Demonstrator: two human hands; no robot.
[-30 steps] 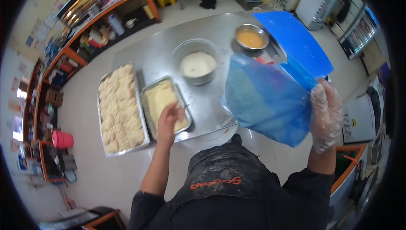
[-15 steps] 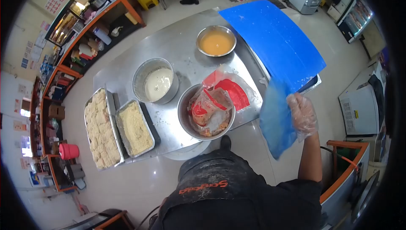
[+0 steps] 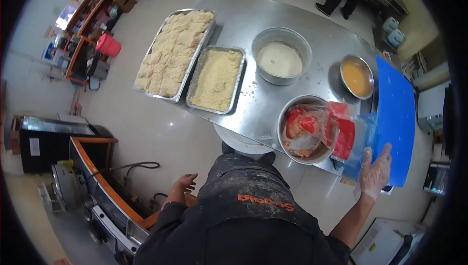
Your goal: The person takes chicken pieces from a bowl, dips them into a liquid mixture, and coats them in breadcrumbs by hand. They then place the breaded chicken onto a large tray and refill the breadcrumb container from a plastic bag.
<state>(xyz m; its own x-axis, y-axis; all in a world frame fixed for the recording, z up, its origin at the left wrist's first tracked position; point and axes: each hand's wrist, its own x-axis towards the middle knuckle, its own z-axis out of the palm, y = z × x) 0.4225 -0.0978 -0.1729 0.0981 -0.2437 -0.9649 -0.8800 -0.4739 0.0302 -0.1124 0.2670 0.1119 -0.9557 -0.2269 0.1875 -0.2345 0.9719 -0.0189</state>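
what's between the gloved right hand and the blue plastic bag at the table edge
Nothing visible: the right hand already rests against the blue plastic bag beside the blue cutting board.

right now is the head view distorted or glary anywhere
Head view: strong fisheye, black rounded corners, the steel table bowing. Soft glare patches on its bare metal and on the floor; the gloved right hand by the blue board and the bare left hand look slightly soft. The crumb tray reads sharp.

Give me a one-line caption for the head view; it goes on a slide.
Gloved right hand rests on a blue bag beside a steel bowl of red packets; bare left hand hangs off the table.
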